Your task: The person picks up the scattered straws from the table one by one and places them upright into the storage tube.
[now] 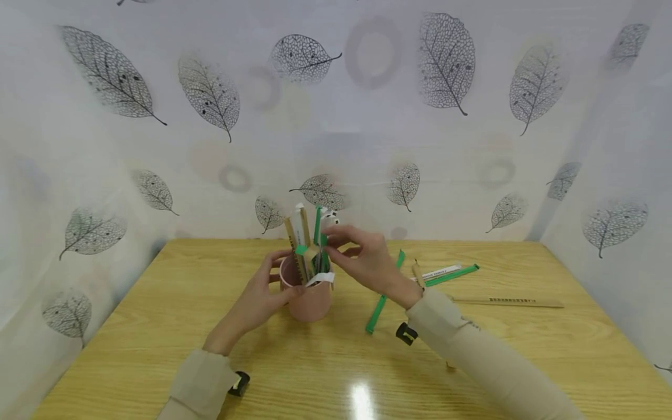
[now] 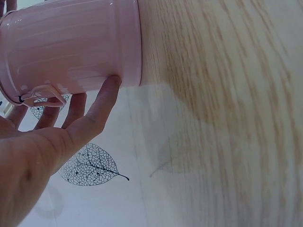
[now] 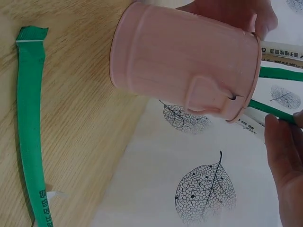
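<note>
- In the head view we see the pink cup (image 1: pixel 311 306) upright on the bench (image 1: pixel 294 373), a little past six o'clock, with a bunch of paper-sleeved strips (image 1: pixel 304 227) rising from its mouth.
- Taking the cup as our dial, the left hand (image 1: pixel 257 298) sits at nine, its fingers curled round the wall, thumb on the near side.
- The right hand (image 1: pixel 367 256) is at two, fingertips bent in against the bunch; from here what they pinch is partly hidden from us.
- Toward three o'clock we find a loose green strip (image 1: pixel 375 315), crossed by the right wrist, then a white strip (image 1: pixel 441 272) beside a shorter green strip (image 1: pixel 454 275), and farther out a brown strip (image 1: pixel 517 302).
- In the left wrist view we see the cup sideways at ten o'clock, its wire-like handle (image 2: pixel 47 94) near the left hand, whose fingers grip the wall.
- In the right wrist view the cup fills one o'clock. At three, the right hand's fingers pinch a slim green strip (image 3: pixel 273 111) that runs into the cup's mouth; at nine, we see the loose green strip on the bench.
</note>
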Demonstrator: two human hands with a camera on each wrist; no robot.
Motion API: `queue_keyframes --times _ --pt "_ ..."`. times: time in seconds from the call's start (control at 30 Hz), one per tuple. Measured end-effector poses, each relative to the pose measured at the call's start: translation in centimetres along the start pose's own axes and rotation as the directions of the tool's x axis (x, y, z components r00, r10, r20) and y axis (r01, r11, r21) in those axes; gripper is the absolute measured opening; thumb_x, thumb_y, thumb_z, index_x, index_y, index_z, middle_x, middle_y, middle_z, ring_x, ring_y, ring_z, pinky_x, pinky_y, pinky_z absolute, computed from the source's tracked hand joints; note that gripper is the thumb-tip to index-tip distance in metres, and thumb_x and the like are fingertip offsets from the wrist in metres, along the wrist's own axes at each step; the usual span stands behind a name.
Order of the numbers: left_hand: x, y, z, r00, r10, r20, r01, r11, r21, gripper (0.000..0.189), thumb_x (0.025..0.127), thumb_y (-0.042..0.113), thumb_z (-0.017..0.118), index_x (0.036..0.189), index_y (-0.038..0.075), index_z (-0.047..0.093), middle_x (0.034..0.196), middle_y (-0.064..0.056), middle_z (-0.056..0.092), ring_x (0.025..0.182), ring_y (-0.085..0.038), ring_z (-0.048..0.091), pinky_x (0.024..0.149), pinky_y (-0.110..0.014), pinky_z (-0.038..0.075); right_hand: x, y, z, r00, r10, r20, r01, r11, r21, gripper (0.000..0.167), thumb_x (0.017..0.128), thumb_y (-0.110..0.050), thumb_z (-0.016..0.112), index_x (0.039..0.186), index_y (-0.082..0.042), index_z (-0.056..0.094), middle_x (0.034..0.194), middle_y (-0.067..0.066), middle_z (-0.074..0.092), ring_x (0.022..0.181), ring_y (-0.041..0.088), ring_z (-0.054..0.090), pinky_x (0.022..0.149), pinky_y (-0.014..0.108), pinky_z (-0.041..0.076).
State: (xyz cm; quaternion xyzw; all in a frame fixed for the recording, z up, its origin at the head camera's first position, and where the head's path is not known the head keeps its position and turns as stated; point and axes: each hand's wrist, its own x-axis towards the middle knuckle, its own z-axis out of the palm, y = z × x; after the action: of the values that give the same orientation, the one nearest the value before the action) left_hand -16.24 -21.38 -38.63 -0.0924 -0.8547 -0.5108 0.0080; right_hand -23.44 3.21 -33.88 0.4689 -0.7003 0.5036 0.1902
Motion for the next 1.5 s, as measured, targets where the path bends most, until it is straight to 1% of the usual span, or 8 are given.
queue_keyframes --times 0.5,0.7,0.77,0.87,1.03,1.13,1.2,1.5 --pt "-0.1 0.2 -0.2 1.0 -0.004 0.014 0.004 1.0 0.004 0.071 0.095 0.03 0.073 0.154 0.026 0.033 0.153 -0.02 0.041 0.133 -0.047 0.051 0.093 -0.046 0.058 -1.5 0.7 -1.7 0.997 0.066 0.036 -0.066 0.998 -0.003 0.042 0.091 0.005 0.071 0.131 -0.002 0.064 0.096 0.014 0.078 0.087 0.025 0.076 0.069 0.033 0.064" --pt "-0.1 0.0 -0.2 1.0 0.01 0.011 -0.01 1.0 0.019 0.071 0.095 0.03 0.072 0.154 0.025 0.033 0.152 -0.02 0.042 0.132 -0.047 0.052 0.094 -0.047 0.058 -2.7 1.5 -4.3 0.981 0.189 0.052 -0.176 0.967 -0.186 0.028 0.094 -0.002 0.071 0.121 -0.005 0.072 0.093 0.01 0.078 0.083 0.021 0.075 0.067 0.03 0.063" --pt "-0.1 0.0 -0.1 1.0 0.015 0.01 -0.016 1.0 0.023 0.071 0.095 0.03 0.072 0.154 0.024 0.033 0.152 -0.02 0.043 0.132 -0.047 0.053 0.095 -0.048 0.058 -3.3 2.0 -5.5 0.961 0.268 0.063 -0.24 0.928 -0.284 0.024 0.094 -0.004 0.071 0.117 -0.006 0.074 0.09 0.008 0.078 0.08 0.019 0.074 0.066 0.028 0.062" --pt "-0.1 0.0 -0.2 1.0 0.023 0.012 -0.023 0.999 0.029 0.071 0.095 0.03 0.072 0.154 0.024 0.033 0.152 -0.021 0.042 0.131 -0.047 0.053 0.095 -0.049 0.057 -4.3 2.8 -7.3 0.909 0.405 0.098 -0.329 0.842 -0.426 0.02 0.093 -0.005 0.069 0.112 -0.004 0.075 0.089 0.009 0.077 0.076 0.018 0.072 0.064 0.028 0.059" --pt "-0.2 -0.1 -0.2 1.0 0.028 0.01 -0.029 0.999 0.039 0.071 0.095 0.031 0.071 0.154 0.024 0.032 0.152 -0.021 0.042 0.132 -0.047 0.053 0.096 -0.052 0.057 -6.0 4.3 -9.8 0.78 0.609 0.14 -0.43 0.686 -0.587 0.025 0.092 -0.006 0.067 0.114 0.004 0.072 0.089 0.014 0.074 0.074 0.02 0.068 0.062 0.033 0.056" --pt "-0.2 -0.1 -0.2 1.0 0.026 0.009 -0.026 0.999 0.041 0.072 0.095 0.032 0.072 0.154 0.025 0.032 0.152 -0.02 0.043 0.132 -0.047 0.053 0.097 -0.053 0.056 -6.9 5.0 -10.7 0.715 0.684 0.143 -0.477 0.628 -0.615 0.029 0.092 -0.008 0.068 0.117 0.007 0.069 0.087 0.015 0.073 0.071 0.02 0.066 0.06 0.034 0.055" --pt "-0.2 -0.1 -0.2 1.0 0.025 0.008 -0.025 0.999 0.042 0.072 0.095 0.032 0.072 0.154 0.025 0.032 0.152 -0.02 0.043 0.132 -0.047 0.053 0.098 -0.053 0.056 -7.3 5.4 -11.0 0.699 0.7 0.144 -0.49 0.616 -0.617 0.03 0.092 -0.008 0.069 0.117 0.009 0.068 0.085 0.015 0.073 0.069 0.019 0.066 0.059 0.033 0.054" --pt "0.0 -0.2 -0.1 0.999 0.032 0.004 -0.032 0.999 0.038 0.073 0.094 0.032 0.073 0.154 0.027 0.032 0.151 -0.017 0.044 0.131 -0.045 0.053 0.1 -0.054 0.055 -8.4 6.0 -11.0 0.676 0.728 0.117 -0.534 0.593 -0.603 0.038 0.093 -0.011 0.068 0.124 0.01 0.064 0.086 0.017 0.074 0.068 0.018 0.067 0.054 0.029 0.054"
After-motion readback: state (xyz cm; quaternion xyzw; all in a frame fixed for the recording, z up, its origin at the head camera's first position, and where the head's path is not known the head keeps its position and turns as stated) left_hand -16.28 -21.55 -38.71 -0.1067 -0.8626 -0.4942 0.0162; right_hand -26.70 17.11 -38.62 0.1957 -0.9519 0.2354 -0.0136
